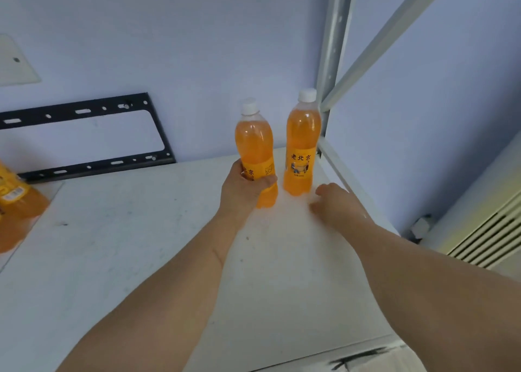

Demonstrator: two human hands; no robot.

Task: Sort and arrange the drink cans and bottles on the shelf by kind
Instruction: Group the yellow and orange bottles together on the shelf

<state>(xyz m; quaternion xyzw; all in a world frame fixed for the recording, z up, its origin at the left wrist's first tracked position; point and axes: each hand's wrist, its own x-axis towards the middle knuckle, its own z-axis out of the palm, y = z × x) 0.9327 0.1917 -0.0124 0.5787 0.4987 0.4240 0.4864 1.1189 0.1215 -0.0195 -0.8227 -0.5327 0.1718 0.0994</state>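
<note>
bottles of orange drink stand on the white shelf point(141, 244) in the head view, two of them upright near the back right corner, both with white caps and yellow labels. left hand point(242, 187) reaches forward with the arm stretched out and grips the left bottle point(255, 146) around its label, thumb and fingers curled round it; this bottle leans slightly left, and whether its base touches the shelf is hard to tell. right hand point(337, 202) hovers low just right of the right bottle point(303, 143), fingers loosely bent and blurred, holding nothing. the two bottles are close beside each other but apart. a third orange bottle point(17, 199) shows partly at the far left edge. behind it a black bracket point(84, 134) leans against the blue wall point(197, 47). a grey post point(334, 47) rises at the corner.
</note>
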